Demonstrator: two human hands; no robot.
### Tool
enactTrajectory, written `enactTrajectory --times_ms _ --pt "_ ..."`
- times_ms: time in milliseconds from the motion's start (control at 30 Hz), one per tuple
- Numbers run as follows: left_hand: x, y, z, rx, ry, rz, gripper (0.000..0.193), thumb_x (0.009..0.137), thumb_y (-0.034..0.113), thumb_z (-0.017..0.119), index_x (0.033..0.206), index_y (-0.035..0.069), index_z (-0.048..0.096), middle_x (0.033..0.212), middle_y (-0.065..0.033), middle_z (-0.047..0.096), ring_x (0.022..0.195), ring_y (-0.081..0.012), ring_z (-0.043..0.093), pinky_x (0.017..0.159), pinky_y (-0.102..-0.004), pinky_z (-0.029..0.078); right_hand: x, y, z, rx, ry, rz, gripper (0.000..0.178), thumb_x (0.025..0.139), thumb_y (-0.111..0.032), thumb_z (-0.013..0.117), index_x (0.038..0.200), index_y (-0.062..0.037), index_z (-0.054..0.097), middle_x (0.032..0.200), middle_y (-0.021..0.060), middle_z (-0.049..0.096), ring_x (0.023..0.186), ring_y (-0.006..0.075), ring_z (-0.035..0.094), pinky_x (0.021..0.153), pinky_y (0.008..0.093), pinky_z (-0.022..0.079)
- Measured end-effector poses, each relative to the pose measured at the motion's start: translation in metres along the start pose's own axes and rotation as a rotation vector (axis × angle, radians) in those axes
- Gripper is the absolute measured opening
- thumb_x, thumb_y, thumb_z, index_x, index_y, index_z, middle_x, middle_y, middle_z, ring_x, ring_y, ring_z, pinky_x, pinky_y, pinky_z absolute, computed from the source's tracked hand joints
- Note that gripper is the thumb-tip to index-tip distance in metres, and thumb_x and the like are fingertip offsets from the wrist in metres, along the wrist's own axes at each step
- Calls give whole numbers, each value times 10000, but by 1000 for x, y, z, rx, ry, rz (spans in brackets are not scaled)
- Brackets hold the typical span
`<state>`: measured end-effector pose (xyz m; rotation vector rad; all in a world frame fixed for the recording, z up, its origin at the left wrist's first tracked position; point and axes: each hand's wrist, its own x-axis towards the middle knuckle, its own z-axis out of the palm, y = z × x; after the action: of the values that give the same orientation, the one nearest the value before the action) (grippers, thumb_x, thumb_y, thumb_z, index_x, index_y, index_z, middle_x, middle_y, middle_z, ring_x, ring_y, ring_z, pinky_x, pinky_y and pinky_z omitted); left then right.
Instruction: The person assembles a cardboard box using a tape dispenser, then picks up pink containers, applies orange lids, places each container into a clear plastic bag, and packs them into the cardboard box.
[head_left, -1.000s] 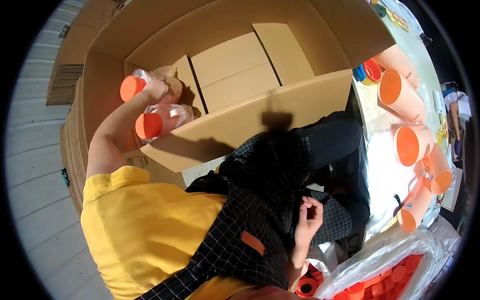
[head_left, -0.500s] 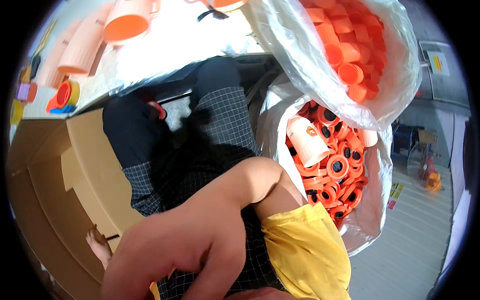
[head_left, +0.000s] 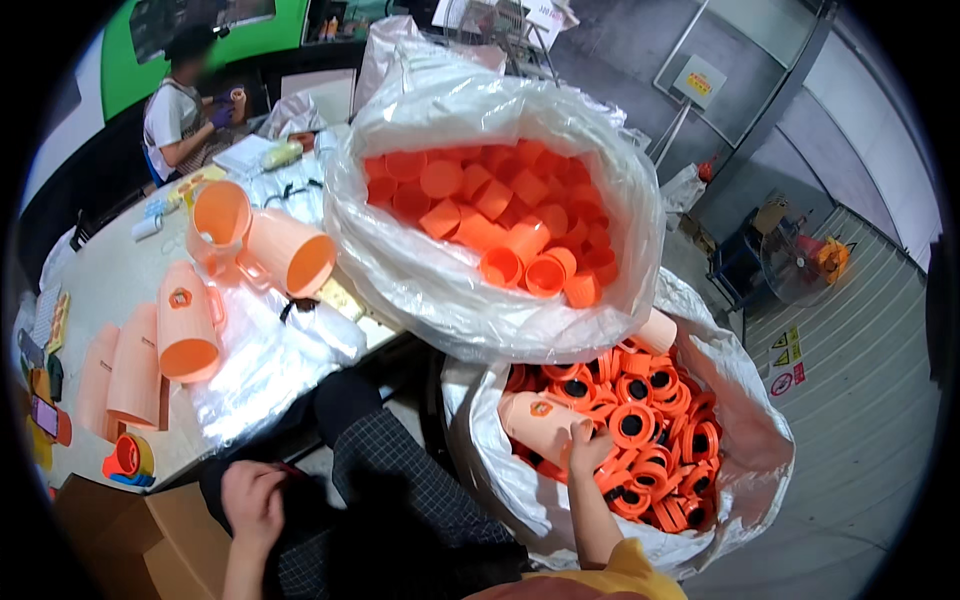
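In the lower bag on the right, a pale pink jug [head_left: 540, 424] with a small emblem lies tilted on a heap of orange lids [head_left: 632, 425] with black centres. My right hand [head_left: 588, 450] is at the jug's lower right end, its fingers closed on the rim; part of that end is hidden behind them. My left hand [head_left: 252, 502] hovers over my left thigh, fingers curled in, and nothing shows in it. Just above the lids stands a clear plastic bag [head_left: 450, 318] full of orange cups [head_left: 490, 198].
Several pink jugs [head_left: 189, 325] and clear plastic film [head_left: 262, 370] lie on the white table [head_left: 75, 285]. A cardboard box [head_left: 185, 540] is at lower left. A person [head_left: 175, 125] works across the table. A fan [head_left: 790, 262] stands far right.
The view has swung up and to the right, bringing the table and the other person in. My right arm has moved from across my lap to the pink jug in the lid bag.
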<state>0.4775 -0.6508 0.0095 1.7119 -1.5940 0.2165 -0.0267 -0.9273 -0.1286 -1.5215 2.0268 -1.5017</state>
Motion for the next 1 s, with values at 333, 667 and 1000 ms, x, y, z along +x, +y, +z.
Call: enactTrajectory --times_ms 333,667,1000 --pt "113 70 69 -317 12 234 301 709 -30 720 989 77 696 957 -85 682 873 -314 649 785 -407 503 33 -211 -66 -227 -408 -965 245 864 -183 762 798 -33 579 743 124 549 746 342 514 703 423 431" --pt "50 28 69 -1152 -250 -556 282 882 221 776 1015 1 660 944 -17 619 864 -94 568 758 -258 464 -54 -302 116 922 -1147 -464 105 837 -75 735 850 -21 646 882 92 625 831 213 590 757 316 471" --pt "-73 19 4 -1178 -176 -1019 293 1015 142 634 1253 -24 605 998 7 646 951 -72 569 844 -258 477 210 -157 260 -1047 -774 -1298 208 795 -58 644 972 8 731 1183 188 642 1199 377 555 920 468 494"
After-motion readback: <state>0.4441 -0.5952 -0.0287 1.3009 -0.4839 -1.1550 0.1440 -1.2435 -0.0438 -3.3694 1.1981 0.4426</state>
